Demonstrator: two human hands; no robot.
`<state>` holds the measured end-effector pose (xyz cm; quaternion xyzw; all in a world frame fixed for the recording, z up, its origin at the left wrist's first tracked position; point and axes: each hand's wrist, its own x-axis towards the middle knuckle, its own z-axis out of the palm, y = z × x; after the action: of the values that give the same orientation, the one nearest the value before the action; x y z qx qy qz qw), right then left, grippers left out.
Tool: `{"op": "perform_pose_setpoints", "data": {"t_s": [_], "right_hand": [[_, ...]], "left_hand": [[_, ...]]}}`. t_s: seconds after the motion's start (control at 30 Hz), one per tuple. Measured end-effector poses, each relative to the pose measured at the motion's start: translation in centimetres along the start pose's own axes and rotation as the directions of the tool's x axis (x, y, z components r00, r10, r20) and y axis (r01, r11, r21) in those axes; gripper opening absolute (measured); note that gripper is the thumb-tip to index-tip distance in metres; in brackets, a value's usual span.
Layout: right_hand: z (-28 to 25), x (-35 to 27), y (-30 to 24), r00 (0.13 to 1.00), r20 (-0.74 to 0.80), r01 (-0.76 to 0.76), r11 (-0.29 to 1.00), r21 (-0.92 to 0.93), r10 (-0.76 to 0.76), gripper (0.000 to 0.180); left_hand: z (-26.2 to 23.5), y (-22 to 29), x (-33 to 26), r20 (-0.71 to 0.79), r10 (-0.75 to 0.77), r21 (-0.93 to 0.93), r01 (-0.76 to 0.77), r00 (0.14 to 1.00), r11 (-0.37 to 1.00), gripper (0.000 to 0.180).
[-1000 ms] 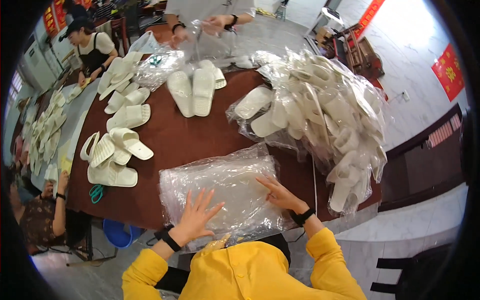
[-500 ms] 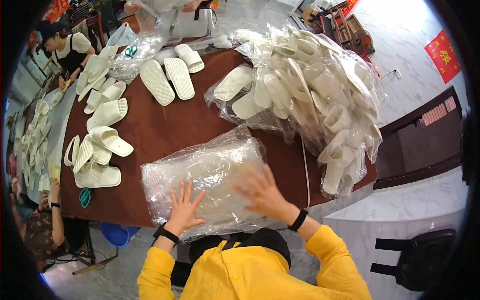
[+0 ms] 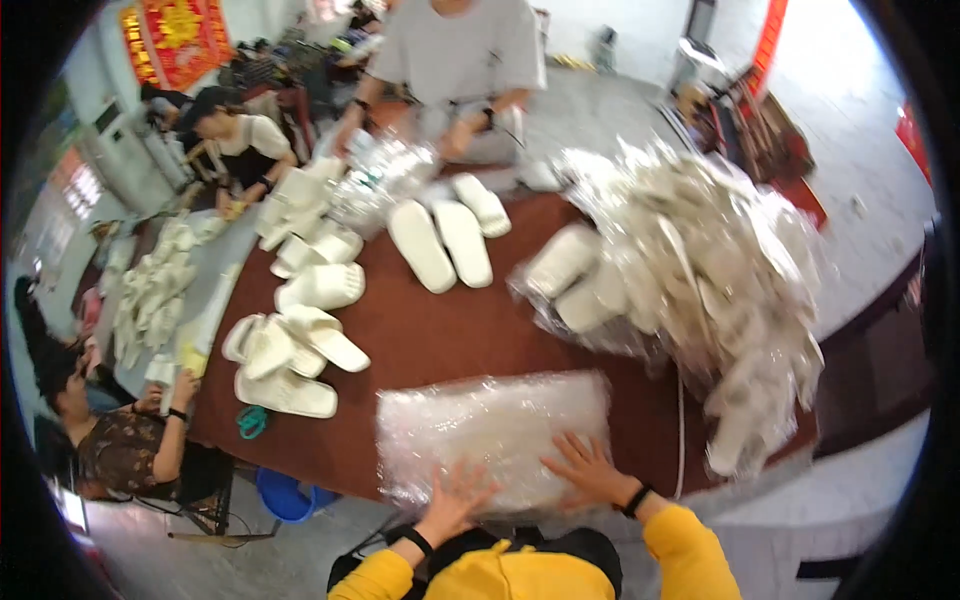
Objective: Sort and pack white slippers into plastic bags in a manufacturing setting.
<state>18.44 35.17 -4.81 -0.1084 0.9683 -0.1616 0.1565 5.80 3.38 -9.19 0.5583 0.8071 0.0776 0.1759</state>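
Observation:
A stack of clear plastic bags [image 3: 492, 415] lies flat at the near edge of the brown-covered table [image 3: 440, 340]. On its lower left edge rests my left hand [image 3: 455, 502], fingers spread and nothing gripped. My right hand [image 3: 588, 472] lies palm down on the stack's right side, its fingers stretched apart. The plastic looks shiny and fairly smooth under both hands. To the left are loose white slippers [image 3: 285, 392] and a pair of teal-handled scissors [image 3: 252, 421].
A heap of bagged white slippers [image 3: 690, 270] fills the table's right side. More slippers [image 3: 420, 250] lie toward the back. Across the table stands a person in grey [image 3: 460, 55]; two others work at the left. Below the left edge is a blue bucket [image 3: 287, 495].
The view has tilted up, showing more of the room. My right hand, blurred over the bags before, now lies on their right side. The bag stack looks straighter and flatter.

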Motion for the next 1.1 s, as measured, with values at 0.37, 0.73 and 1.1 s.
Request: {"op": "perform_pose_setpoints", "data": {"t_s": [0.37,0.73,1.1], "right_hand": [[-11.2,11.4,-2.3,0.954,-0.216,0.082,0.876,-0.476,-0.206,0.116],[-6.3,12.6,4.3,0.921,0.259,-0.310,0.950,0.036,0.291,0.120],[-0.8,-0.7,-6.9,0.997,0.067,0.069,0.937,-0.344,-0.049,0.113]], "left_hand": [[5.2,-1.1,0.3,-0.234,0.012,0.077,0.006,0.972,0.997,0.080],[4.1,-1.5,-0.8,-0.057,0.111,0.187,-0.099,0.992,0.977,0.097],[4.5,-2.8,-0.7,-0.167,0.148,0.197,-0.114,0.975,0.974,0.070]]}}
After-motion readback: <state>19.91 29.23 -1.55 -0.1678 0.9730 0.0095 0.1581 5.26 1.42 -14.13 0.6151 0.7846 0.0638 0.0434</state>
